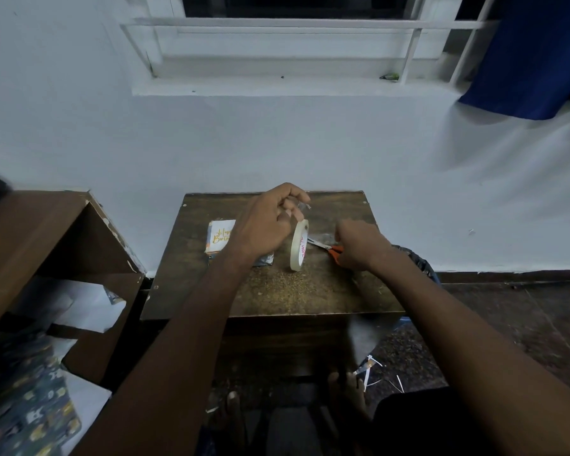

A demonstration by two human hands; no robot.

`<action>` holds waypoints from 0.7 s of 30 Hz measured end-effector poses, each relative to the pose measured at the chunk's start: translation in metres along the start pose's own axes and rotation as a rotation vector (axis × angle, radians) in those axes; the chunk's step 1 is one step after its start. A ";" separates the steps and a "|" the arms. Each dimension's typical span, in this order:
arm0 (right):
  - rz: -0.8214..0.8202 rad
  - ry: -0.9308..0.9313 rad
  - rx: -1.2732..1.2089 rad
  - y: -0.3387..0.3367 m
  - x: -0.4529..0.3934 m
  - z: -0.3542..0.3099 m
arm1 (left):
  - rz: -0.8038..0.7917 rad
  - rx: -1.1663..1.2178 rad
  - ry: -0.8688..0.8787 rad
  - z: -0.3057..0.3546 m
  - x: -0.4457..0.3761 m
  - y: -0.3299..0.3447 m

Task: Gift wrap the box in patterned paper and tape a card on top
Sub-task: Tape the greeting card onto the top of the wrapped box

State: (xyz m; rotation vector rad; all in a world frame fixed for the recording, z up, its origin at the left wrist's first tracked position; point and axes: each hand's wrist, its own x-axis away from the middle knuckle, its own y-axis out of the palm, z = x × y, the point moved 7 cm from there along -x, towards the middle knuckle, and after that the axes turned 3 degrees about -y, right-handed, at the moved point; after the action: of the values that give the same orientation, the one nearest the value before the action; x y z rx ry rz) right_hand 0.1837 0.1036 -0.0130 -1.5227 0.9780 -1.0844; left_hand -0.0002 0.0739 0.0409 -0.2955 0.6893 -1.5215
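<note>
We're over a small dark wooden table (310, 291) at centre frame, pushed against a pale wall.

Left hand (267, 222) is raised above the table, centre frame, fingers curled, pinching a short strip of clear tape (301, 205) between thumb and fingertips. The strip runs down toward the tape roll (299, 245); we can't tell if it's still attached. The roll stands on edge just right of that hand, white with pink lettering on the inner core.

Right hand (359, 246), right of centre, is down at table level and closed on the orange handles of the scissors (326, 247). Blades point left toward the roll, tips close to it; blades look slightly apart, but blur makes it hard to confirm.

The wrapped box (264, 260) sits left of the roll, mostly hidden behind the left wrist; only a patterned lower edge shows. The card (219, 236) lies on top of it, white with gold "Happy Birthday" script, partly covered by the hand.

Lower left of frame: more patterned paper (30, 406), plus white sheets on a brown shelf unit (46, 232). Paper scraps (372, 373) on the floor, lower right of centre. Blue cloth (533, 54) hangs at upper right beside the barred window (293, 34).
</note>
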 end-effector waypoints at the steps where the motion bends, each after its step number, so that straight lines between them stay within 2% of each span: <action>1: 0.002 -0.002 0.007 -0.001 -0.001 0.002 | -0.002 0.002 -0.011 -0.001 0.000 0.000; 5: 0.051 -0.001 -0.057 -0.010 -0.002 0.014 | -0.005 0.006 -0.036 -0.004 -0.001 0.000; 9: 0.105 -0.059 -0.283 -0.025 -0.004 0.028 | -0.009 0.017 -0.044 -0.002 -0.001 0.001; 15: 0.103 -0.229 -0.485 -0.045 0.010 0.025 | 0.002 0.000 -0.042 -0.003 -0.003 0.000; 21: 0.064 -0.273 -0.550 -0.048 0.016 0.014 | 0.004 -0.021 -0.027 -0.001 -0.002 0.000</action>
State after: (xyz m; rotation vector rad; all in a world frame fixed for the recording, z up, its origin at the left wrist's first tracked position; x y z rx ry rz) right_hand 0.2047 0.1016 0.0353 -2.0001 1.1779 -0.5566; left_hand -0.0003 0.0763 0.0403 -0.3297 0.6848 -1.5044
